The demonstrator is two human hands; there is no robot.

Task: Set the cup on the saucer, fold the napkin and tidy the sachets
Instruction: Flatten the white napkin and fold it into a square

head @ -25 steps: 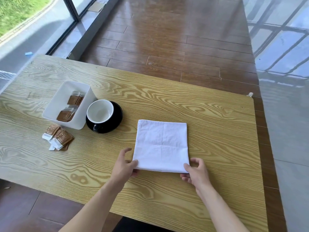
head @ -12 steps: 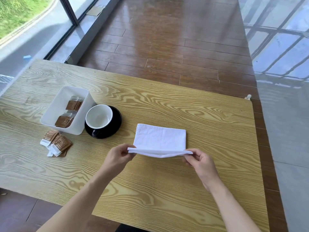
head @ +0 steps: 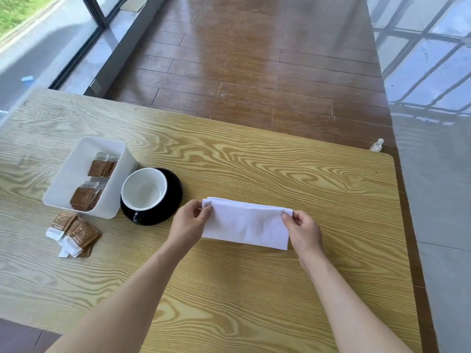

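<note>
Folded over now, the napkin [head: 246, 225] wants both pinching hands, left hand [head: 190, 222] and right hand [head: 303, 229], to square its far corners before pressing flat.

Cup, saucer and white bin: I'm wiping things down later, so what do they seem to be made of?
The white-lined round cup looks like glazed ceramic: a glossy, smooth inside with soft reflections. The black round saucer beneath it shines the same way, so probably glazed ceramic too. The white rectangular bin holding brown sachets looks like matte plastic, with thin walls, rounded corners and no sheen, though the picture alone cannot confirm it.
</note>
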